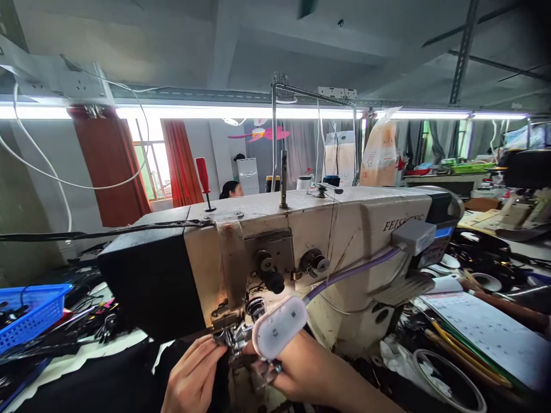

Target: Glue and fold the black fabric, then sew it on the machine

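An industrial sewing machine [344, 229] with a cream body stands in front of me. My left hand [193, 373] is at the needle area, its fingers pressed together against the metal presser foot parts [235, 338]; what they pinch, if anything, is too small to make out. From the right, my right hand [297, 364] reaches in under the machine arm. A white oval lamp [279, 328] on a purple flexible neck covers its fingers, so their grip is hidden. Black fabric [107, 378] lies left of my left hand.
A blue plastic basket [34, 315] holds dark items at the left. A red-handled screwdriver [202, 175] stands upright on the machine top. Papers [486, 327], a white ring [451, 381] and clutter lie at the right. Beyond the machine, a person's head [230, 189] shows.
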Action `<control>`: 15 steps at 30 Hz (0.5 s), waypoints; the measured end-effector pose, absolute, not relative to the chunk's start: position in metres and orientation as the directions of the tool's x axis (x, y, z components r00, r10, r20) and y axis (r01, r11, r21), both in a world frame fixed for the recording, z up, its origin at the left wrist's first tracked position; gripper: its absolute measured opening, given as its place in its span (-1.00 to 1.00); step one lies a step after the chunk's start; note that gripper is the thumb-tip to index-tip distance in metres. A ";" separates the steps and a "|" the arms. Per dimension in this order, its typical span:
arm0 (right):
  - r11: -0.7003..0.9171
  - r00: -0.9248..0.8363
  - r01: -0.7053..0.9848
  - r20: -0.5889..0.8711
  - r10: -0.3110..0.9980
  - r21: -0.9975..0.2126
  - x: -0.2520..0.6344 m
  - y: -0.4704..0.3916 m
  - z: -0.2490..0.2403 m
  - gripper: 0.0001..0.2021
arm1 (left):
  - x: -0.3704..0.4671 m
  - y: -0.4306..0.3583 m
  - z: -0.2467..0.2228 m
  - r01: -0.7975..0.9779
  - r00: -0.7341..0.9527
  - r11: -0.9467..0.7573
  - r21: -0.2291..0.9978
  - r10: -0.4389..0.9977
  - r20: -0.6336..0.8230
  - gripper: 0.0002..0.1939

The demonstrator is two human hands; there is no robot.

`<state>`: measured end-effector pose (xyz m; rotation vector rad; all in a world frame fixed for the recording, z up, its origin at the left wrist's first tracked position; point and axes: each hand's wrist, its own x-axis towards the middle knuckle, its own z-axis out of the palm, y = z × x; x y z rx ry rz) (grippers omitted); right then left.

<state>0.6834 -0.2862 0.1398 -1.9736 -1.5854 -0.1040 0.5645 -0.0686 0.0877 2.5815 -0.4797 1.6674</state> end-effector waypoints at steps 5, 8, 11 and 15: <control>-0.288 0.481 0.819 0.320 0.816 -0.497 0.674 -0.324 0.149 -0.68 | 0.566 -0.074 0.082 -0.266 0.335 -0.958 -0.108 -0.197 0.921 -0.76; -0.155 0.409 0.841 0.421 0.810 -0.519 0.671 -0.325 0.134 -0.67 | 0.567 -0.081 0.075 -0.221 0.336 -0.971 0.086 0.007 0.942 -0.83; 0.031 0.334 0.853 0.590 0.735 -0.521 0.664 -0.309 0.106 -0.70 | 0.557 -0.091 0.075 -0.205 0.592 -0.800 0.563 0.357 0.723 -0.83; 0.116 0.376 0.856 0.761 0.529 -0.504 0.646 -0.283 0.070 -0.70 | 0.531 -0.104 0.086 -0.012 0.842 -0.141 0.990 0.532 0.086 -0.60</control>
